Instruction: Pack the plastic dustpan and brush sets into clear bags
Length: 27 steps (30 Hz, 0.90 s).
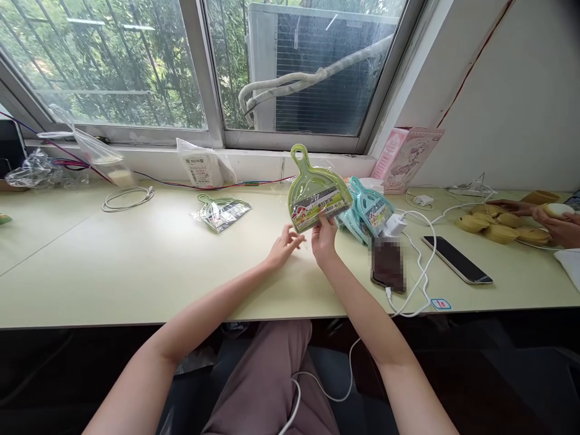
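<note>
My right hand (pixel 323 241) grips the lower edge of a green dustpan set (pixel 319 192), wrapped in clear plastic with a printed label. The dustpan is held up above the table, its looped handle pointing upward. Just below its lower left corner is my left hand (pixel 283 244), fingers apart and slightly bent, with nothing visible in them. A second wrapped green dustpan set (pixel 222 210) lies on the table to the left. Several blue-green dustpan sets (pixel 369 208) are heaped behind and to the right of my right hand.
A phone (pixel 388 266) with a white charging cable (pixel 423 266) lies right of my forearm, a black phone (pixel 457 260) beyond it. A pink box (pixel 408 158) stands by the wall. At far right, another person's hands (pixel 555 223) are near yellow pieces (pixel 501 234). The table edge (pixel 136 325) runs in front.
</note>
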{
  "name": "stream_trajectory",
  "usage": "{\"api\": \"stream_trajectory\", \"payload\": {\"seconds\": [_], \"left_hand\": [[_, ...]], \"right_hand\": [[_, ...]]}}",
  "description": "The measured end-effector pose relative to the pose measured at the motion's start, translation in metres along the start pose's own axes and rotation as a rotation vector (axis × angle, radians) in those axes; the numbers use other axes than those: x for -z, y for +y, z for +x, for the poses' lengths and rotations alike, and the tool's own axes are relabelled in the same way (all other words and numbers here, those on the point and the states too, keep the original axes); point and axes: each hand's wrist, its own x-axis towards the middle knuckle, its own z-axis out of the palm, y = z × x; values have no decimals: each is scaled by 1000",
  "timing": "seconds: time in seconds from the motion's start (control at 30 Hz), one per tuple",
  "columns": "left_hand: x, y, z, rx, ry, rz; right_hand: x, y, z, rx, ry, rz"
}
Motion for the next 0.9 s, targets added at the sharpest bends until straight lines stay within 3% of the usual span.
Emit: {"api": "stream_trajectory", "payload": {"seconds": [0.1,0.2,0.33,0.47,0.7,0.8,0.9], "left_hand": [[4,-2,8,-94,79,-220],[8,-6,15,-74,25,-305],[8,-8,12,33,-74,-296],[1,-8,4,21,-46,-291],[-9,-9,-3,81,-35,-14],[0,-5,3,73,82,-64],[13,0,12,33,219,-273]], "right_hand": [[1,2,1,-17,-1,-17],[-1,6,-3,-57,19,-3],[-2,8,-7,-111,87,20],[-2,5,-7,-127,133,42],[1,1,0,-112,140,41],[2,2,2,-92,128,44],[1,6,-1,-98,105,-7]]}}
